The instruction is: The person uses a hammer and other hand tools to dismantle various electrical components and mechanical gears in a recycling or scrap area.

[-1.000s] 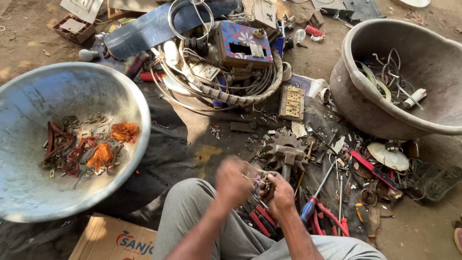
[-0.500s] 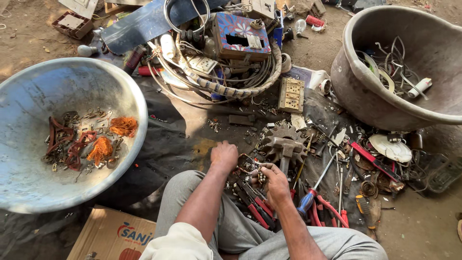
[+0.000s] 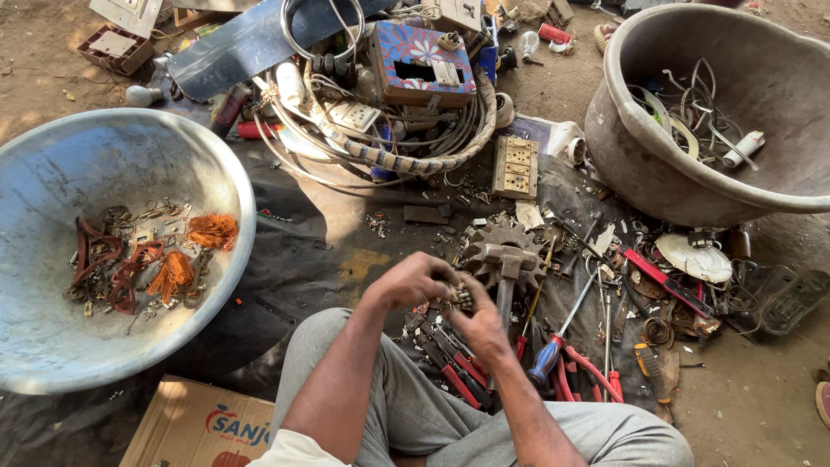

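At frame centre, your left hand (image 3: 413, 281) and right hand (image 3: 481, 322) fingers pinch a small metal part (image 3: 463, 298); rigid, light, likely sharp-edged: grip its sides.

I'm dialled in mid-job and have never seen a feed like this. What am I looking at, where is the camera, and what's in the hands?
There is no machine here: a seated person works with bare hands, and the one camera sits on their head, looking down past their knees. The left hand and right hand meet over a small metal part, too small to identify. Left of them a big metal bowl holds copper wire scraps. A grey tub at the upper right holds loose wires. Between the two lie a gear, red-handled pliers, a blue-handled screwdriver and coiled cable.
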